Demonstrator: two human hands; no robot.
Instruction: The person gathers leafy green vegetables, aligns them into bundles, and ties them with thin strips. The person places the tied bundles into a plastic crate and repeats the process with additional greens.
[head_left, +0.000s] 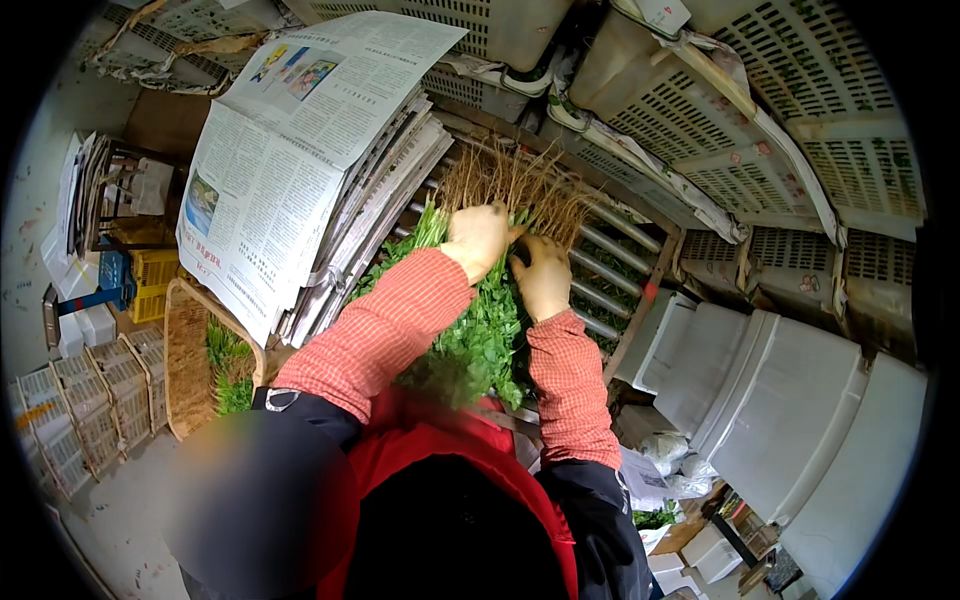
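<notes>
A bunch of leafy greens (487,335) lies across a rack of metal bars (602,266), its brown stringy roots (515,180) at the far end and its leaves toward my body. My left hand (478,238) is closed over the stems just below the roots, with its fingertips hidden under the palm. Close beside it, my right hand (543,278) curls round the right side of the same stems, thumb and fingers bent inward. Both forearms wear red checked sleeves.
A thick stack of newspapers (285,150) rests left of the greens. Pale slotted plastic crates (680,120) line the back and right. White foam boxes (790,400) stand at the right. A wooden-sided container (190,350) with greens sits at the left, near a yellow crate (153,280).
</notes>
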